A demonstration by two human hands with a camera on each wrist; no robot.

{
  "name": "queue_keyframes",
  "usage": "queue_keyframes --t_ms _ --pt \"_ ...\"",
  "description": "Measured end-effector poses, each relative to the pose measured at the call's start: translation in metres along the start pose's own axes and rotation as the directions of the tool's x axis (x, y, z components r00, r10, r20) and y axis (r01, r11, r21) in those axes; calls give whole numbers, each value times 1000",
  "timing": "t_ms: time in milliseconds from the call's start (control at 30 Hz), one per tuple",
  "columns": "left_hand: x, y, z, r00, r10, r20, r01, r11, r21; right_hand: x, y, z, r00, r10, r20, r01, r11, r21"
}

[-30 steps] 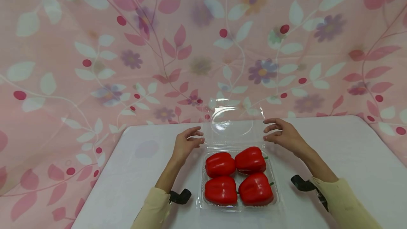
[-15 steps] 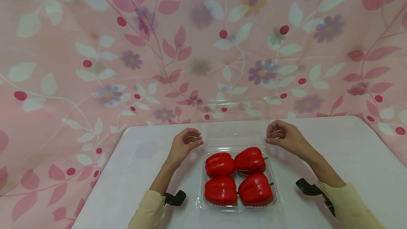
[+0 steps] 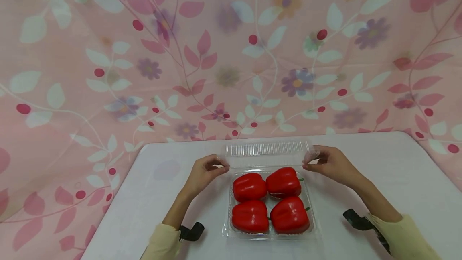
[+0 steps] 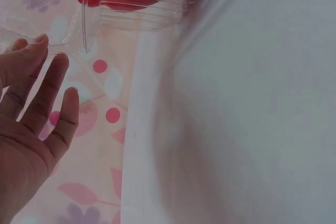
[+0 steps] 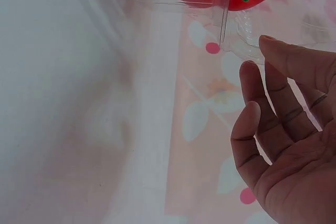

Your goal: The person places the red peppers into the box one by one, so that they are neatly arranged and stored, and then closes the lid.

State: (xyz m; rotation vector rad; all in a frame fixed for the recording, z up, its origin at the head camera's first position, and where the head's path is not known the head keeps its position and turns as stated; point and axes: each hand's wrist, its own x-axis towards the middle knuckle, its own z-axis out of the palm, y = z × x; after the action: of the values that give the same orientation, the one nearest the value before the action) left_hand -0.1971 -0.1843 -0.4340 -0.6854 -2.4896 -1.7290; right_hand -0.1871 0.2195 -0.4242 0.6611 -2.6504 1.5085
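Observation:
Several red bell peppers (image 3: 250, 216) sit in a clear plastic container (image 3: 231, 204) in front of the person. Its hinged clear lid (image 3: 267, 149) is raised at an angle along the back side, ridged wall uppermost. The left hand (image 3: 203, 175) pinches the lid's left edge between thumb and fingers; in the left wrist view this hand (image 4: 31, 114) has its other fingers spread below the rim. At the lid's right edge, the right hand (image 3: 335, 166) pinches likewise, and the right wrist view shows that hand (image 5: 294, 124) with its lower fingers loosely bent.
The container stands on a white-covered table (image 3: 162, 187). Behind the table's back edge hangs a pink floral cloth (image 3: 223, 63). Black wrist mounts (image 3: 192, 232) are strapped at both sleeves.
The lid's upper edge has come down and looks wider, with its ridged wall now showing. Both hands have moved lower and a little apart along with it. The peppers have stayed in place.

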Motion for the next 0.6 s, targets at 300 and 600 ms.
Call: queue_keyframes --t_ms 300,600 --pt "-18 4 3 1000 18 -25 -15 995 100 -21 -5 -2 998 -60 -22 56 987 -154" --pt "-43 6 9 998 64 -14 -59 969 242 -39 -3 -3 989 -135 57 144 972 -184"
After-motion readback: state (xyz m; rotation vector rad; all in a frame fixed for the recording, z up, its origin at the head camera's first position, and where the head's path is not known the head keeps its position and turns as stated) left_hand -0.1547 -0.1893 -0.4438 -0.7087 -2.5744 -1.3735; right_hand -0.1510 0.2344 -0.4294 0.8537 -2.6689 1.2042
